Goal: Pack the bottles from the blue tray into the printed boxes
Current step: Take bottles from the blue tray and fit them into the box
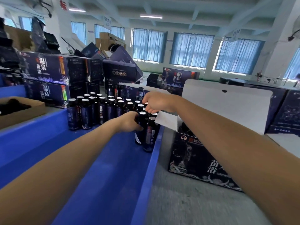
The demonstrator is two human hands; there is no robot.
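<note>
Blue plastic tray is holding dark silver-capped bottles, clustering toward twelve o'clock. My left hand is gripping the front bottle (nearest the tray's right wall). My right hand is hovering over the caps, fingers curling; I cannot tell whether it is holding one. Open dark printed cardboard box is sitting at three o'clock.

The bottles stand in the tray in front of me. The open box sits just right of the tray. More boxes are stacked behind, on the left.
</note>
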